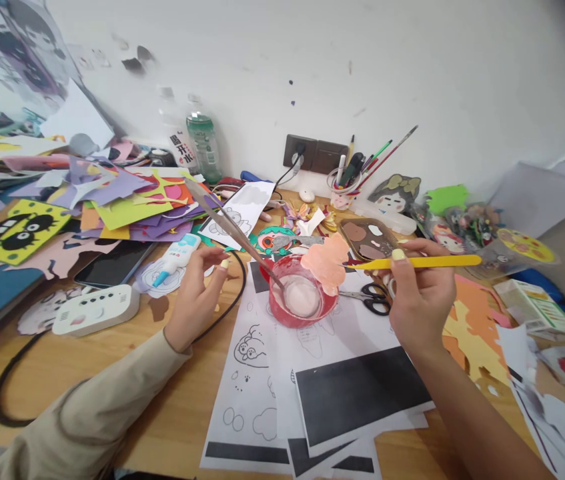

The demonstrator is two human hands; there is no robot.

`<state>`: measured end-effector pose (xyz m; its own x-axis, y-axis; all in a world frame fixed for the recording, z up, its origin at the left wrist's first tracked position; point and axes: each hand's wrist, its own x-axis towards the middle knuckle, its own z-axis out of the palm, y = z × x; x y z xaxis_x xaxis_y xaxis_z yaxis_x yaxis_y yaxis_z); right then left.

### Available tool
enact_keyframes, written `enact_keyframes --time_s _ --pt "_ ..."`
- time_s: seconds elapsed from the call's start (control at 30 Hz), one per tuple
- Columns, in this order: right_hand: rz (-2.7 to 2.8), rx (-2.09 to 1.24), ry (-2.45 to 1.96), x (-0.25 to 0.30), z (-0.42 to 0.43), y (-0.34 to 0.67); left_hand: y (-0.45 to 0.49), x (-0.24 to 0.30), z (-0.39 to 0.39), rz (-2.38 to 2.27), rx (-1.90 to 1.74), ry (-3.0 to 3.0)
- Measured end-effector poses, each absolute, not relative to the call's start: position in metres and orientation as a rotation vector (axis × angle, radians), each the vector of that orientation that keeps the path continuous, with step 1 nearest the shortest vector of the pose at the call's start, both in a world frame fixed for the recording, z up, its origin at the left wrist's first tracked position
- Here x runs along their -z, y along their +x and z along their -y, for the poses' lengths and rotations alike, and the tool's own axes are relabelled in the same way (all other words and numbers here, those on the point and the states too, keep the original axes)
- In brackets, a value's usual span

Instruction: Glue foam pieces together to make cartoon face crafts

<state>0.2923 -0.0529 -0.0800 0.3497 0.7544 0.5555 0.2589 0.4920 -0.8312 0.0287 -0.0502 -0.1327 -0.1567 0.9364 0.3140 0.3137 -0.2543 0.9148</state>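
My right hand (pixel 419 300) grips yellow tweezers (pixel 432 262) between thumb and fingers, their tip pointing left. At that tip a peach-orange cutout (pixel 327 262) with a wavy outline hangs over the rim of a red bowl (pixel 302 317). White paste or liquid (pixel 302 297) lies in the bowl, and a long flat stick (pixel 242 233) leans out of it to the upper left. My left hand (pixel 197 290) is held left of the bowl, thumb and fingers apart, with nothing in it. A white glue bottle (pixel 179 257) with a blue cap lies beside it.
Printed drawing sheets (pixel 247 400) and black sheets (pixel 357 393) lie under and before the bowl. Black scissors (pixel 375 298) rest to its right. Coloured scraps (pixel 137 207), a phone (pixel 115 261) and a white device (pixel 97 310) are at left. A pen cup (pixel 342 197) stands behind.
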Motion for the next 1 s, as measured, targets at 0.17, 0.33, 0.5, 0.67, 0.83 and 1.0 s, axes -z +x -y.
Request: enact_keyframes --time_s 0.17,0.33,0.5,0.67,0.83,1.0 --pt "1.212 -0.397 -1.072 0.0799 0.0527 0.2930 0.0284 0.1334 0.0495 -1.443 -1.434 1.544" --pt "1.214 -0.407 -1.068 0.0796 0.0531 0.2934 0.0274 0.1345 0.0494 -1.451 -1.434 1.551" --pt "1.195 -0.443 -1.079 0.0800 0.0539 0.2932 0.0274 0.1342 0.0489 -1.449 -1.435 1.551" --pt "1.204 -0.413 -1.071 0.0787 0.0544 0.2919 0.0275 0.1340 0.0491 -1.449 -1.429 1.541" --pt "1.205 -0.375 -1.090 0.0765 0.0551 0.2906 0.0276 0.1334 0.0492 -1.453 -1.433 1.541" --pt "1.248 -0.308 -1.055 0.0751 0.0549 0.2904 0.0276 0.1333 0.0489 -1.450 -1.435 1.544"
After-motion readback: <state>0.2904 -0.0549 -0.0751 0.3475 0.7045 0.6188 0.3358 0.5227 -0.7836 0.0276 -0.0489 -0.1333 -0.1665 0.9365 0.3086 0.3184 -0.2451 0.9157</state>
